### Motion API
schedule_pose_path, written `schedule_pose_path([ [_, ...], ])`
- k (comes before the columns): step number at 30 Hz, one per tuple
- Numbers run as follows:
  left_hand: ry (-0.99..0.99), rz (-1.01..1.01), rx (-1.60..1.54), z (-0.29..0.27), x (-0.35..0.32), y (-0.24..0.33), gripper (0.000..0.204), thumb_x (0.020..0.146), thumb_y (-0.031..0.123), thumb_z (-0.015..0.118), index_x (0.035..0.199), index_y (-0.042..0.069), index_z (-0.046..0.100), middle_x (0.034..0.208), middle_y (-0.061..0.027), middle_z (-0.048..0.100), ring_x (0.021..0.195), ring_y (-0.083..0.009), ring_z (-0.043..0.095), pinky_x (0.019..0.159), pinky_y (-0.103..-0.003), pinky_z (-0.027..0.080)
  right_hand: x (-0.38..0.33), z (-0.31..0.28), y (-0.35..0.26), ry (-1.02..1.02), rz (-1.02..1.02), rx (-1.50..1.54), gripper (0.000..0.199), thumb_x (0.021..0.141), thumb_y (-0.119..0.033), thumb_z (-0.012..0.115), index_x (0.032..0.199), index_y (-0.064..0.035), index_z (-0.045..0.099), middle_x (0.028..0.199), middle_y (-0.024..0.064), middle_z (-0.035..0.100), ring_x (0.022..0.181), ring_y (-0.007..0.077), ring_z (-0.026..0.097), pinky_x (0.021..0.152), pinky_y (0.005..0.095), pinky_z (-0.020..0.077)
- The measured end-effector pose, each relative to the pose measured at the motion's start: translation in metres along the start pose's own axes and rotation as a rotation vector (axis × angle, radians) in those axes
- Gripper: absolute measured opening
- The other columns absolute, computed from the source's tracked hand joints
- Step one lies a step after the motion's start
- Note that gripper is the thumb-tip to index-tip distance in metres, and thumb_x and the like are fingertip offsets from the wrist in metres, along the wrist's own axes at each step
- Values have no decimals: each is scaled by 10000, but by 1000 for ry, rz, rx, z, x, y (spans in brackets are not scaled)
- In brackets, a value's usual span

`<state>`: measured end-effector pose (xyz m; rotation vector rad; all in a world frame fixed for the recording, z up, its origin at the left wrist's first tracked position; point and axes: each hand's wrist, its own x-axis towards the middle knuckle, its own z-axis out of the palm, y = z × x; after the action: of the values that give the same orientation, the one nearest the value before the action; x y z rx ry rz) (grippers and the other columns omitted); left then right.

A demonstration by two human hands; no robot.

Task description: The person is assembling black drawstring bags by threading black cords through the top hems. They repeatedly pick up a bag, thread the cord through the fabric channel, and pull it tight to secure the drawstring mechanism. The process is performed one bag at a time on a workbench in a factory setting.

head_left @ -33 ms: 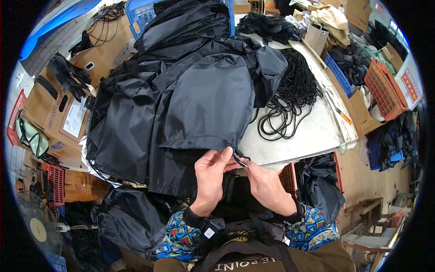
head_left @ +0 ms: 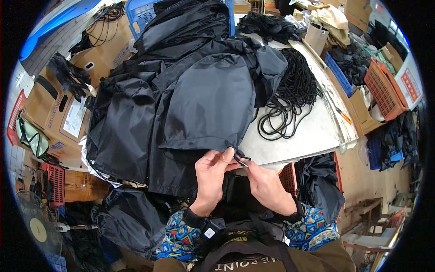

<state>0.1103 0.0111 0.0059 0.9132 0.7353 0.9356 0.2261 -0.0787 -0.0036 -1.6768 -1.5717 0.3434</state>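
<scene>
A black fabric bag (head_left: 208,104) lies on a pile of the same black cloth, its hemmed edge toward me. My left hand (head_left: 212,170) pinches the near right corner of that hem between thumb and fingers. Close beside it, my right hand (head_left: 267,183) is closed on a short black cord (head_left: 241,160) at the same corner. The fingertips of both hands almost meet there. How far the cord runs inside the hem is hidden. To the right of the bag, a heap of black cord (head_left: 297,84) trails loose loops over the white tabletop (head_left: 283,149).
More black bags (head_left: 120,122) cover the table's left side, and a blue crate (head_left: 140,20) stands behind. Cardboard boxes (head_left: 54,113) are at the left, a fan (head_left: 38,229) at the lower left. An orange basket (head_left: 385,88) and an orange-handled tool (head_left: 345,118) lie to the right.
</scene>
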Motion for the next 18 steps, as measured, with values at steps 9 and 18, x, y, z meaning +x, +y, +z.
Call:
schedule_pose_path([
  [9,-5,134,189,-7,2,-3,172,842,144,671,797,-10,608,690,-24,590,609,-74,543,581,-223,467,6,-12,-2,-31,-107,64,209,826,-39,556,1020,26,515,773,208,598,696,384,591,587,441,478],
  [18,-227,-48,496,2,-1,6,214,861,180,642,754,-3,615,730,-62,623,552,-90,545,489,-230,436,-14,-67,19,-51,11,5,109,852,-47,581,927,15,629,741,188,608,624,300,608,563,319,469],
])
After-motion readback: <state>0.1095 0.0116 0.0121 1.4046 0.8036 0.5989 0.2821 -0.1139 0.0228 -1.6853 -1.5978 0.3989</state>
